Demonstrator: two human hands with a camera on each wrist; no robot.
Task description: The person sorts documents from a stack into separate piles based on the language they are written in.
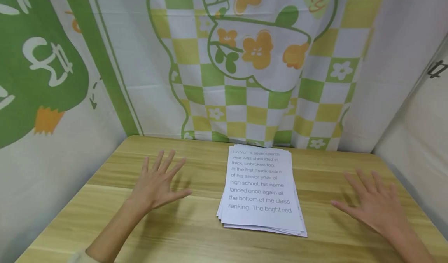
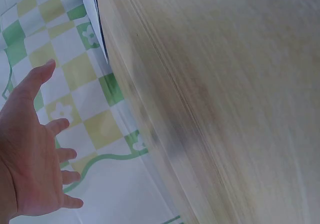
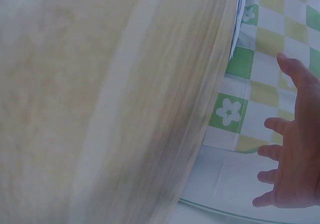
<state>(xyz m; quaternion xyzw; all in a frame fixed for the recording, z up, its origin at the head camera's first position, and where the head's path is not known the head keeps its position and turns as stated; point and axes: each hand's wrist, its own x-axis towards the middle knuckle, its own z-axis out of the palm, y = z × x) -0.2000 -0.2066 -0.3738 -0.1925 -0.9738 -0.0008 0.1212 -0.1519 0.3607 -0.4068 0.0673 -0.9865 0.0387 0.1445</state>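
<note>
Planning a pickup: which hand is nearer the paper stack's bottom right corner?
Right. The right hand is off the right side of the paper stack; the left hand is off the opposite, left side.

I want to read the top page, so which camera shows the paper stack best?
The head view: the paper stack sits fully in frame, readable from above. Both wrist views show only a thin sliver of its edge.

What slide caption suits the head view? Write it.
Spread left hand and right hand flank a rectangular white paper stack on a tan wood-grain table.
</note>
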